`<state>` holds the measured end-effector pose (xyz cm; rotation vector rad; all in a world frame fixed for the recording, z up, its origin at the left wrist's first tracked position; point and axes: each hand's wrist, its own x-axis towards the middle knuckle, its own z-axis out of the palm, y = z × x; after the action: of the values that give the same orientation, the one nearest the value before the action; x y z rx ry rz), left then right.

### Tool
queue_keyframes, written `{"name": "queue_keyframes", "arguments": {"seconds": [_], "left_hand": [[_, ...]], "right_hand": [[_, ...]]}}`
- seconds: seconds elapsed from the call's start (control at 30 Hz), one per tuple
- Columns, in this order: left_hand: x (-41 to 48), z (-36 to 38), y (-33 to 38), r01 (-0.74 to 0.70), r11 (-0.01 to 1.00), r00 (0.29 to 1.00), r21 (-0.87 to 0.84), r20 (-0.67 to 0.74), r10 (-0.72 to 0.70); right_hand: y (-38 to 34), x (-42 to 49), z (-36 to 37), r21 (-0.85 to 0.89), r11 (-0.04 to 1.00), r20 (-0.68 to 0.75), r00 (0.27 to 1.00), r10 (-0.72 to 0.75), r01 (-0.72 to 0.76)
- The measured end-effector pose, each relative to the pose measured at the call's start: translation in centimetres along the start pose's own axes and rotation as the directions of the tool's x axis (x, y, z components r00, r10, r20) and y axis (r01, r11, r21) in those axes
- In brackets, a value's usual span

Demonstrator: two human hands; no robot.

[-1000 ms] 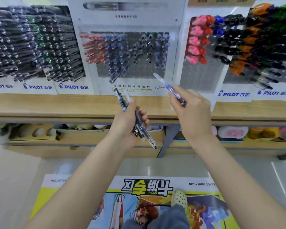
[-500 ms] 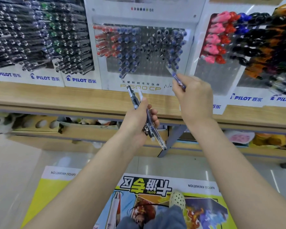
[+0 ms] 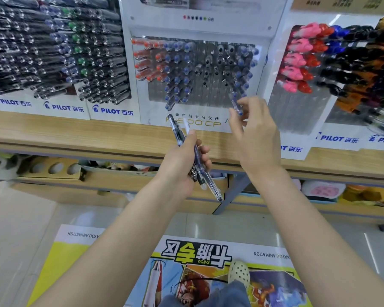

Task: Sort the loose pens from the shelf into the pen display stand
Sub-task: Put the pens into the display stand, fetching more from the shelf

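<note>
1. We read "PILOT 百乐" on the labels (image 3: 113,111) under the racks to the left and right. The white base of the middle pen display stand (image 3: 208,96) carries Chinese characters and print like "500 CP". The floor poster (image 3: 75,251) reads "KAYOU ANIMATION" upside down.
2. Our left hand (image 3: 180,167) has its fingers curled round a bundle of pens (image 3: 210,185), whose ends stick out above and below the fist, in front of the wooden shelf (image 3: 75,136).
3. Our right hand (image 3: 256,140) pinches a single blue-capped pen (image 3: 236,107) between thumb and fingertips, at the foot of the stand's right-hand blue column.
4. The stand's lower middle shows bare grey slots between the blue columns. The shelf's front edge runs just behind both hands, and the two hands are near each other but apart.
</note>
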<state>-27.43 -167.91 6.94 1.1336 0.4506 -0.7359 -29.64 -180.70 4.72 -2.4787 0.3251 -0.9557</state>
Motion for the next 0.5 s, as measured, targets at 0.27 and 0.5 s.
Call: {"name": "queue_keyframes", "arguments": {"seconds": [0.27,0.5], "left_hand": [[0.3,-0.7,0.2,0.005,1.000,1.000,0.008,0.006,-0.005],[0.6,-0.6,0.7,0.020,1.000,1.000,-0.012,0.015,-0.020]], "right_hand": [[0.4,1.6,0.8,-0.018,0.999,0.001,0.999,0.039,-0.039],[0.2,1.3,1.0,-0.021,0.999,-0.017,1.000,0.024,-0.025]]}}
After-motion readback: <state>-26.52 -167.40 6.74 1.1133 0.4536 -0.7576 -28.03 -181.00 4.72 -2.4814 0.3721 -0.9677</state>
